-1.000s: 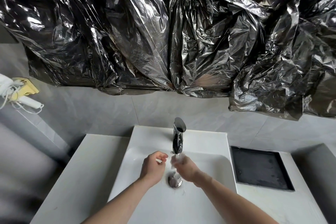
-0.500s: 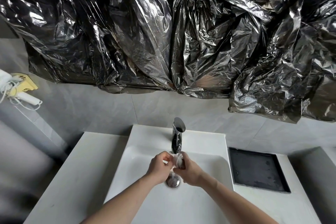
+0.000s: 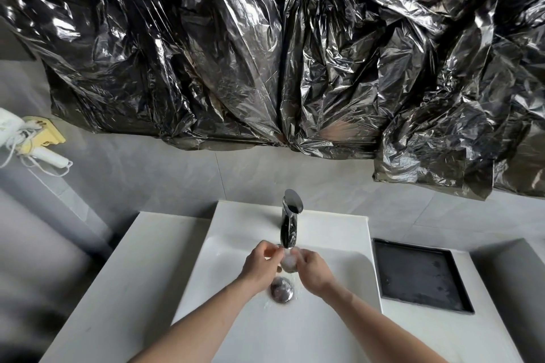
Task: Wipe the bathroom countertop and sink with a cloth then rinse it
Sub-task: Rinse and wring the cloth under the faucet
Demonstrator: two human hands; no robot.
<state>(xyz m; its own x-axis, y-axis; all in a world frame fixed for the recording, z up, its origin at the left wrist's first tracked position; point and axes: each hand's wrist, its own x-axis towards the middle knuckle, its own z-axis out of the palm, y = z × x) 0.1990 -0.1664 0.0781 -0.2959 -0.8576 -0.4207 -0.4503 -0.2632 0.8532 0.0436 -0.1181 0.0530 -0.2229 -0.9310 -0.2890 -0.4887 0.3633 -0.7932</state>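
Note:
A small balled-up white cloth point(image 3: 289, 262) sits between my two hands over the white sink point(image 3: 224, 256), right under the chrome faucet point(image 3: 289, 219). My left hand point(image 3: 261, 267) pinches the cloth from the left. From the right, my right hand point(image 3: 314, 272) grips it with curled fingers. Below the hands lies the round chrome drain point(image 3: 281, 289). The white countertop point(image 3: 118, 268) flanks the basin on both sides.
A black square tray point(image 3: 421, 274) is set into the countertop right of the sink. Crumpled black plastic sheeting point(image 3: 265, 53) covers the wall above. A white corded device on a yellow holder point(image 3: 38, 138) hangs at the far left wall.
My hands came together under the faucet: the left hand moved right and took hold of the cloth, which the right hand lifted closer to the spout.

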